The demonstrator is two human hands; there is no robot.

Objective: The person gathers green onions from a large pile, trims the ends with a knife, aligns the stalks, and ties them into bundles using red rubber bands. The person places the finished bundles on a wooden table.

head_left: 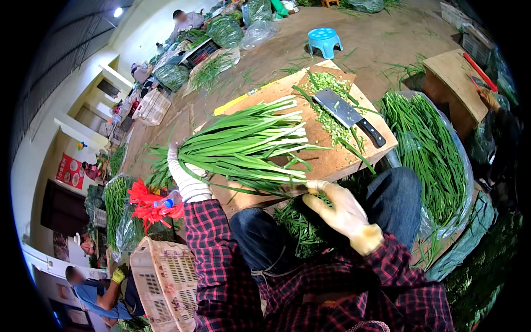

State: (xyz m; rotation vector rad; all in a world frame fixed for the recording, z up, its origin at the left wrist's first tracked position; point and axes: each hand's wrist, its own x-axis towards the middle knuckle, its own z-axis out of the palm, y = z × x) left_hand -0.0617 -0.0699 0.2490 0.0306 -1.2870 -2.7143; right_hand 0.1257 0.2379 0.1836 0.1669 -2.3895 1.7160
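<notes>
Your shirt (213, 238) is checked, pinkish-red lines over black, and your jeans (395, 196) are blue. Your left hand (185, 174) is gloved in white, your right hand (340, 209) in cream that yellows toward the wrist. The leaves (227, 144) are bright green, their stalks (290, 133) paling to white. You see a tan table (285, 88), pale green and white chopped bits (325, 83), a grey cleaver (336, 106) with a black handle (370, 133), a bright blue stool (323, 37), red strips (146, 202) and an off-white crate (176, 257).

Wooden table (271, 88) with green stalks (243, 144), 1 cleaver (341, 110), chopped bits (323, 83).
</notes>
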